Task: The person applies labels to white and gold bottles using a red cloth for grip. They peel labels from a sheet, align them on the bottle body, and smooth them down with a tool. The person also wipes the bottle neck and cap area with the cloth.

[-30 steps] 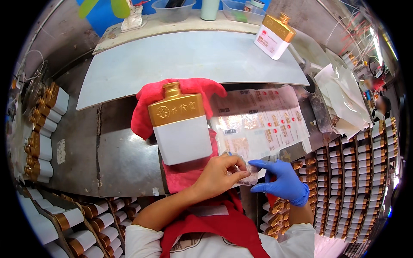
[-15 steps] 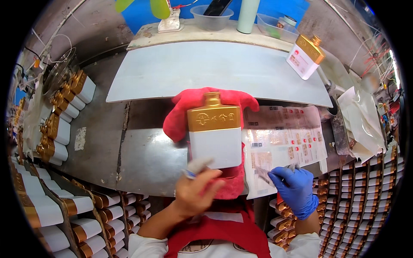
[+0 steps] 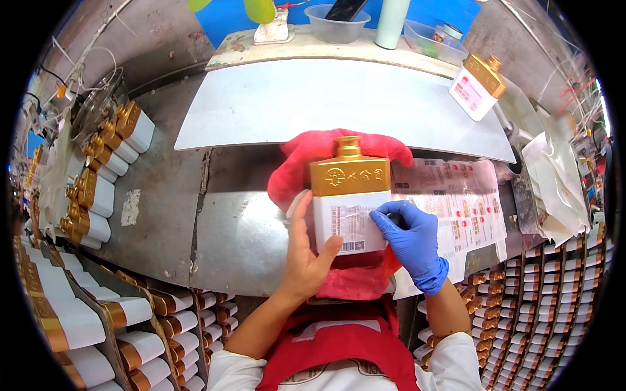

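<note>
A flat bottle [image 3: 350, 176] with a gold shoulder and white body lies face up on a red cloth [image 3: 293, 166] in front of me. My left hand [image 3: 306, 251] grips its left side, thumb on the lower front; a white covering shows at one fingertip. On the bottle's white face is a clear printed label [image 3: 349, 225]. My right hand [image 3: 412, 238], in a blue glove, has its fingers pinched at the label's right edge. Something dark shows at those fingertips, too hidden to name. Under the right forearm's far side spreads a sheet of labels [image 3: 466, 208].
One labelled bottle [image 3: 478, 88] stands on the pale board [image 3: 339, 98] at the back right. Several bottles [image 3: 98, 195] line the table's left. Racks of bottles [image 3: 541, 313] flank me below. A tray with crumpled white sheets [image 3: 551, 186] sits at the right edge.
My right hand has moved left from the label sheet to the bottle, and the label is now on its face. My left hand has gone from above the bottle's lower edge to its left side.
</note>
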The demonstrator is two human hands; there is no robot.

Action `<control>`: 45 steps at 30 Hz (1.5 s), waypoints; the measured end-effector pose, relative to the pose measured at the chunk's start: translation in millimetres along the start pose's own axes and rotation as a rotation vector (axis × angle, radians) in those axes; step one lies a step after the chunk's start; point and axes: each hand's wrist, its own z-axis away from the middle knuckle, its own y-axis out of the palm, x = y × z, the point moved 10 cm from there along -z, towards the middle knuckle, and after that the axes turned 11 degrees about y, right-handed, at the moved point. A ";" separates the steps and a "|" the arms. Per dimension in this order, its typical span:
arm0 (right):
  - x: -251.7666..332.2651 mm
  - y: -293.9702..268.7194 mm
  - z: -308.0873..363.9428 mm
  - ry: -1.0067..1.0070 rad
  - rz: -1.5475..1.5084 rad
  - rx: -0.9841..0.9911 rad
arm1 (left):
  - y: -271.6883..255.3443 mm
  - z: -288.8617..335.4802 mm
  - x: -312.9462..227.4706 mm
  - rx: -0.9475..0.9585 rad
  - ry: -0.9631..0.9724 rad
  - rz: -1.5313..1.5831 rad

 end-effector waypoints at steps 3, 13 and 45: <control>-0.8 3.6 -1.4 0.007 0.003 0.016 | 3.7 -6.5 12.2 -0.051 -0.057 0.029; -0.6 -3.2 -7.2 -0.021 -0.050 -0.062 | 3.6 -22.7 14.5 0.041 -0.003 -0.280; -40.7 26.2 -5.1 0.110 -0.325 0.196 | 10.7 -21.5 14.7 0.110 -0.015 -0.131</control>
